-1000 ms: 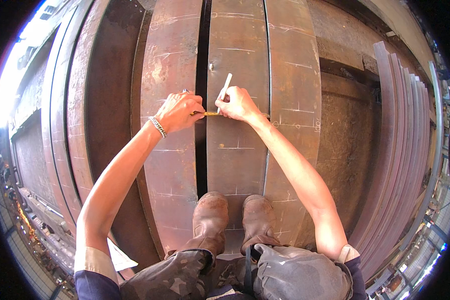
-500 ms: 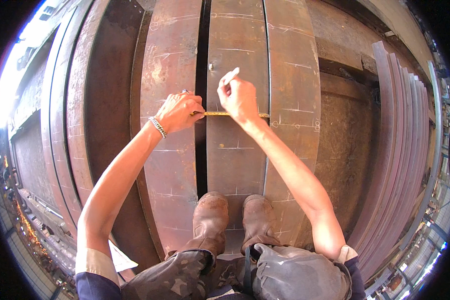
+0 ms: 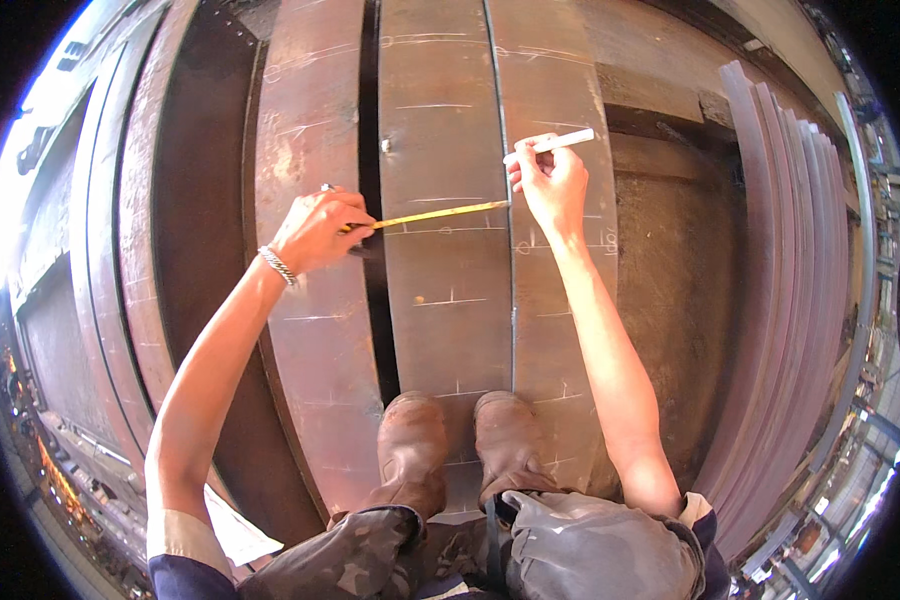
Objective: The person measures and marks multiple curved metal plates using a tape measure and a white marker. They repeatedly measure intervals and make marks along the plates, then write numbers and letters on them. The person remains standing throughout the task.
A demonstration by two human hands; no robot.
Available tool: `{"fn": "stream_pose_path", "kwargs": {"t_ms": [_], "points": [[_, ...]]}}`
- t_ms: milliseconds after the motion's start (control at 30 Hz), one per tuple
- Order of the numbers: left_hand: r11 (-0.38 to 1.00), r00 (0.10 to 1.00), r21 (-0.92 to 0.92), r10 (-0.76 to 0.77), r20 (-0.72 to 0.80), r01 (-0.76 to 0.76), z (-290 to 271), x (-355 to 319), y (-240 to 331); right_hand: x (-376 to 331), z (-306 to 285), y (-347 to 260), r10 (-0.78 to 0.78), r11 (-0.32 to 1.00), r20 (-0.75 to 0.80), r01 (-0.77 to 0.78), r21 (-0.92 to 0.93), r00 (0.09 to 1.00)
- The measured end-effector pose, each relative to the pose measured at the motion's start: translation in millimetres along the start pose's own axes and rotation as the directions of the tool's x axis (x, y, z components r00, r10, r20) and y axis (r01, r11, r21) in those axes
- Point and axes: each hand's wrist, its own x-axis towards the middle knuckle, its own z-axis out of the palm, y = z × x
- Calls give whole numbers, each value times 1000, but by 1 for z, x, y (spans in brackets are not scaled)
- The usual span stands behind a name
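Note:
My left hand [image 3: 320, 230] is closed on a tape measure, most of whose body is hidden by my fingers. Its yellow blade [image 3: 440, 213] stretches to the right over the middle steel beam [image 3: 442, 265], its end near the beam's right edge. My right hand [image 3: 555, 190], closed on a white chalk stick [image 3: 570, 138], is over the right-hand steel beam [image 3: 560, 290], past the tape's end. White lines and small circles mark the beams. Under my left hand lies the left steel beam [image 3: 315, 350], with a dark gap between it and the middle one.
My brown boots [image 3: 412, 440] stand on the beams. Stacked steel bars [image 3: 770, 300] lie at the right. More beams [image 3: 155, 250] run along the left, with orange sparks [image 3: 60, 480] beyond them. White paper [image 3: 238, 530] lies by my left sleeve.
My right hand has moved right with the chalk, off the middle beam. My left hand has shifted left in the picture, and the tape blade now slants upward to the right.

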Motion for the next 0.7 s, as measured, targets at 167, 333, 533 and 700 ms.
{"fn": "stream_pose_path", "kwargs": {"t_ms": [167, 333, 533, 700], "points": [[1000, 1000, 31, 2, -1, -2, -3, 20, -4, 7, -17, 1, 12, 999, -21, -11, 33, 1000], [998, 1000, 56, 15, -18, -14, -7, 25, -11, 5, -21, 7, 41, 998, 2, -41, 54, 999], [998, 999, 67, 21, -24, -20, -1, 21, -20, 7, -20, 15, 73, 997, 10, -73, 35, 997], [992, 999, 119, 41, -4, -41, 4, 24, -11, 9, -19, 14, 89, 995, 25, -89, 35, 996]]}}
